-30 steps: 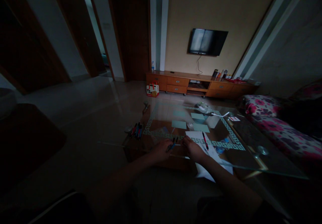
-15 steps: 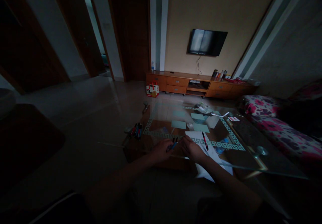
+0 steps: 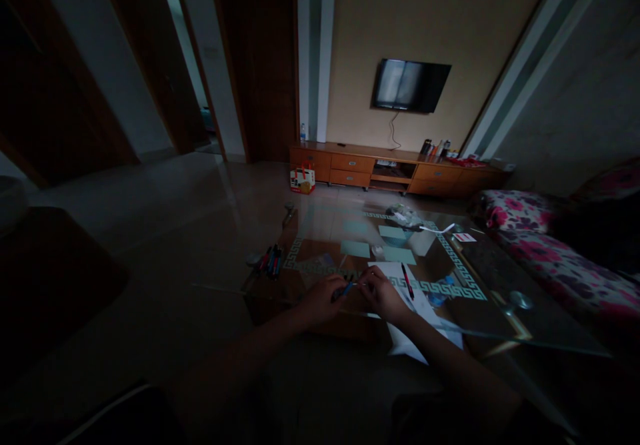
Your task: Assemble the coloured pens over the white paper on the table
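Over the near edge of the glass table (image 3: 320, 302), my left hand (image 3: 323, 296) is closed around a blue pen (image 3: 344, 291) whose end points up to the right. My right hand (image 3: 381, 296) is close beside it, fingertips pinched at a thin, light piece near the pen's end; the dimness hides what it is. Below my right forearm, white paper (image 3: 416, 346) lies partly over the table's front edge. A red and black pen (image 3: 407, 281) rests on the paper, right of my right hand. Several pens (image 3: 273, 260) lie together at the table's left side.
A crumpled clear plastic bag (image 3: 404, 216) and a white strip (image 3: 437, 228) lie toward the table's far side. A red and white card (image 3: 465, 237) sits at the right. Beyond are a floral sofa (image 3: 560, 252), a low wooden cabinet (image 3: 350, 162) and a carton (image 3: 303, 180).
My right hand has shifted slightly, its fingers a little more spread around the thin piece. My left hand still holds the blue pen, which has turned slightly.
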### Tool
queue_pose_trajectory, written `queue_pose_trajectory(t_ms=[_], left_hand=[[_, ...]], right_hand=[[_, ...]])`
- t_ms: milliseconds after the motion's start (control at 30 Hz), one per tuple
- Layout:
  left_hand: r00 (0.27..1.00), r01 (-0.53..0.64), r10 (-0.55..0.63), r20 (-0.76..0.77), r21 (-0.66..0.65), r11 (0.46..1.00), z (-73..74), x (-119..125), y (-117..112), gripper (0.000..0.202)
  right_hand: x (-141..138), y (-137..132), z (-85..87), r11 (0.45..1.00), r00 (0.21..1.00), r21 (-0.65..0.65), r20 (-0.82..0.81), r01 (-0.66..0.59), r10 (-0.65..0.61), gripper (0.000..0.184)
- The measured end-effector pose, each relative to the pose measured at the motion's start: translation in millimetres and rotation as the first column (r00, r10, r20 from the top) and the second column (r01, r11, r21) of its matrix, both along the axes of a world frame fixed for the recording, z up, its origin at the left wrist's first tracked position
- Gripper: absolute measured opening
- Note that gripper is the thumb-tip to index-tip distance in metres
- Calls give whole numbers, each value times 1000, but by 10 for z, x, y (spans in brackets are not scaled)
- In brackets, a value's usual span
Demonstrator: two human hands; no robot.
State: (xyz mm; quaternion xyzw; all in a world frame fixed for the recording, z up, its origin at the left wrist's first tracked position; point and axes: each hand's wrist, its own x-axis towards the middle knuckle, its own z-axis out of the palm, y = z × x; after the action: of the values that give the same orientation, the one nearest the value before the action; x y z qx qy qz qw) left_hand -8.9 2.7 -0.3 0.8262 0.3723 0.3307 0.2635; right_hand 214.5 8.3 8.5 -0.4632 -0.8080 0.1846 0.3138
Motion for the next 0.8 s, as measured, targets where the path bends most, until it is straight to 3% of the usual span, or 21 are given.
queue_pose_trajectory(t_ms=[100, 167, 267, 367, 633, 800], left_hand=[[1000, -25, 25, 6, -9, 1000, 12, -20, 13, 22], [999, -33, 33, 4, -12, 999, 30, -32, 15, 22], [999, -50, 50, 8, 3, 999, 60, -37, 8, 21], [996, -87, 87, -7, 7, 996, 74, -34, 1, 20], [974, -227, 228, -18, 35, 973, 48, -42, 43, 16], [969, -243, 244, -26, 49, 969, 81, -58, 33, 17]], right_hand=[[-24, 33, -15, 993, 954, -84, -285, 78, -99, 27], [-35, 32, 7, 964, 860, -245, -466, 100, -208, 33], [-42, -5, 72, 874, 673, -486, -644, 5, -363, 37], [-40, -39, 119, 855, 583, -517, -708, -42, -399, 34], [-25, -26, 62, 908, 697, -418, -641, 33, -320, 32], [-19, -15, 50, 928, 727, -367, -620, 63, -295, 35]])
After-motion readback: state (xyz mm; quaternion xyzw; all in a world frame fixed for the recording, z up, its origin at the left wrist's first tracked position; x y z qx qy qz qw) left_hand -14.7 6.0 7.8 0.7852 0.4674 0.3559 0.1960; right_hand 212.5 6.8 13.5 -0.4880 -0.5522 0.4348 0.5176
